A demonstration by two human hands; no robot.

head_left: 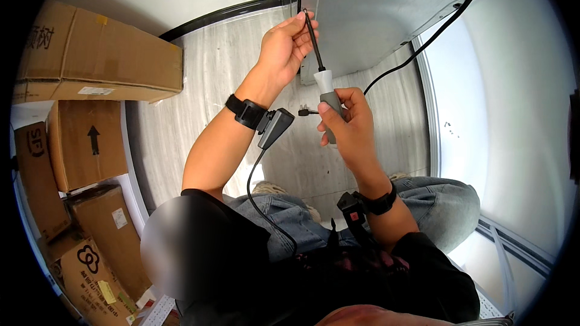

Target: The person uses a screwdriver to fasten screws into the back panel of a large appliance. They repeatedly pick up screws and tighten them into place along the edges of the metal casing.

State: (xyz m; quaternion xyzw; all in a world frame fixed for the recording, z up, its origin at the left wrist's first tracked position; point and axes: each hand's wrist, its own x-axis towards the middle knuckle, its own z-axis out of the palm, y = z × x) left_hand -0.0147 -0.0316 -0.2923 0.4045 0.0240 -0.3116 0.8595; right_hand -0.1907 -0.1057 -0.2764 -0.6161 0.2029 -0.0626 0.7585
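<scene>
My right hand [351, 122] is wrapped round the grey and white handle of a screwdriver [324, 78]. Its long black shaft slants up and slightly left, away from me. At the far end, the thumb and fingers of my left hand [283, 48] close around the tip; whether a screw sits there is too small to make out. Both lie beside the lower left edge of a grey metal cabinet [362, 18]. Below the handle, a black plug with metal prongs [305, 111] shows, partly hidden behind my right hand.
A black power cable [432, 39] hangs down across the cabinet's right side. Cardboard boxes [115, 54] are stacked along the left. White panels [501, 84] stand on the right. Wood-look flooring [211, 66] lies beneath. A cord [251, 175] runs from the device on my left wrist.
</scene>
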